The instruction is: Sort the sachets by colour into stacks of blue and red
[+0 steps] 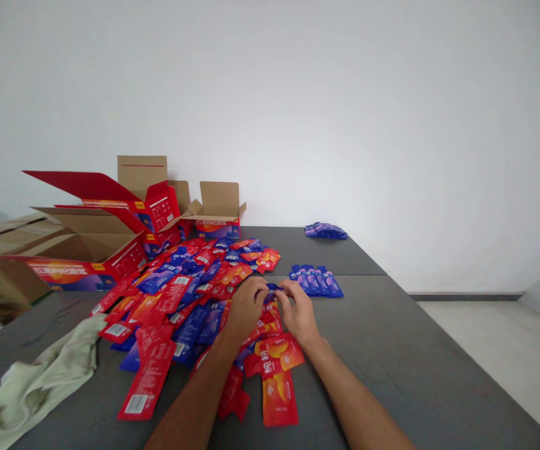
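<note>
Between the fingertips of my left hand (247, 303) and my right hand (298, 309) is a blue sachet (272, 289), mostly hidden by the fingers. Both hands are closed on its two sides, over the right edge of a big loose heap of red sachets (176, 294) and blue sachets (192, 331). Under and in front of my hands lie orange-red sachets (279, 397). Just right of my right hand, several blue sachets (317, 281) lie side by side in an overlapping row.
A stack of blue sachets (325, 230) lies at the table's far edge. Open red cartons (124, 262) and a smaller open box (217, 226) stand behind the heap on the left. A pale green cloth (45, 381) lies at the front left of the dark table (392, 362).
</note>
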A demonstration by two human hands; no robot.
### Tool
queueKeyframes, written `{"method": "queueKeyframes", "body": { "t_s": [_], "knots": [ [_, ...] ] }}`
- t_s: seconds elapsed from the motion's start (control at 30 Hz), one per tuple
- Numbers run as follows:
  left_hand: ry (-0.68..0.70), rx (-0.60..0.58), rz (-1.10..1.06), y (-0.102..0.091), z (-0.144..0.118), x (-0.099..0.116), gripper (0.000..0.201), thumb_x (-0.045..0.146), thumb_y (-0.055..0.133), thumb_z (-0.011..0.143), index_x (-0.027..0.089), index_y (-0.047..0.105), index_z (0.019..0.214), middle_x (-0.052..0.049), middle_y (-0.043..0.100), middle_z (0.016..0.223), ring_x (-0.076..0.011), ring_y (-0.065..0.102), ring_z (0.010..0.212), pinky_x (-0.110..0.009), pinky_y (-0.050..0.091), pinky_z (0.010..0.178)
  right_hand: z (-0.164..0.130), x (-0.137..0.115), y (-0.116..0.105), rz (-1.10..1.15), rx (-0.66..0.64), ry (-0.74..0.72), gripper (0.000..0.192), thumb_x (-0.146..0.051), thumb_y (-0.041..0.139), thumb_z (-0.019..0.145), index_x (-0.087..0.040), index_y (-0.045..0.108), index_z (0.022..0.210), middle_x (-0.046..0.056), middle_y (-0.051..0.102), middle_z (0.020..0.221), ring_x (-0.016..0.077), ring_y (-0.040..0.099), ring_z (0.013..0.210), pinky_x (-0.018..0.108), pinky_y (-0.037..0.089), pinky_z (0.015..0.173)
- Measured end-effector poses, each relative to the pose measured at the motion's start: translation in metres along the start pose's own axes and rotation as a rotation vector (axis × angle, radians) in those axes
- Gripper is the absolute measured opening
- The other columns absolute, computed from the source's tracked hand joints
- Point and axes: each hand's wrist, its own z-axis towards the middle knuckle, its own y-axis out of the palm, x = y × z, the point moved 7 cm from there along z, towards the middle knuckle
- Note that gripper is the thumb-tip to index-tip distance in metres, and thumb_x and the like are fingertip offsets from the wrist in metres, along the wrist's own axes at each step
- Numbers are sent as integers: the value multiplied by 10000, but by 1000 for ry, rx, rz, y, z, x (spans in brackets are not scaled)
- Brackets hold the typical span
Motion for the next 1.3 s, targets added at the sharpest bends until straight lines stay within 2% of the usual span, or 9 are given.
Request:
{"method": "queueKeyframes", "body": {
  "t_s": [0.13,0.23,0.37,0.53,0.7,0.97,1.3],
  "knots": [
    [40,-45,47,5,-3,3,171,190,461,960,218,591,852,-37,674,984,-171,622,981,-343,494,916,1,-16,-1,-90,-64,-182,205,-239,506,965,-237,641,1119,92,655,1118,210,618,1059,382,523,953],
    [69,-68,87,7,-4,5,190,182,440,969,217,595,865,-43,673,983,-180,614,996,-361,488,922,1,-21,0,-131,-80,-239,237,-211,471,974,-245,656,1118,103,619,1201,213,585,1145,397,504,999],
    [103,-51,106,4,-3,7,195,178,443,965,219,599,856,-42,681,977,-178,620,986,-361,492,909,1,-20,4,-172,-91,-221,237,-217,453,987,-246,650,1115,98,624,1131,207,588,1102,383,506,983],
    [71,-30,73,3,-2,3,175,198,465,963,218,602,857,-40,678,983,-176,618,989,-352,491,914,2,-20,9,-160,-115,-222,219,-209,424,1000,-233,622,1092,92,631,1066,192,596,1036,349,514,923],
    [55,-71,20,10,-4,3,197,189,426,977,217,599,885,-39,663,989,-171,607,1005,-337,482,923,3,-19,3,-150,-59,-215,195,-219,417,1004,-225,612,1004,74,638,978,183,606,968,333,520,875],
    [-75,38,14,-2,-5,-4,107,191,504,925,220,585,863,-25,694,919,-179,637,908,-326,504,842,2,-17,2,-150,-53,-206,176,-265,474,991,-236,627,1074,79,670,1018,202,635,987,361,531,904],
    [-65,96,-22,-3,-6,-3,132,177,478,914,228,549,815,-32,684,912,-184,637,911,-342,516,852,2,-22,6,-180,-138,-238,249,-274,431,1005,-240,663,1086,97,670,1006,220,604,958,393,526,851]
  ]
}}
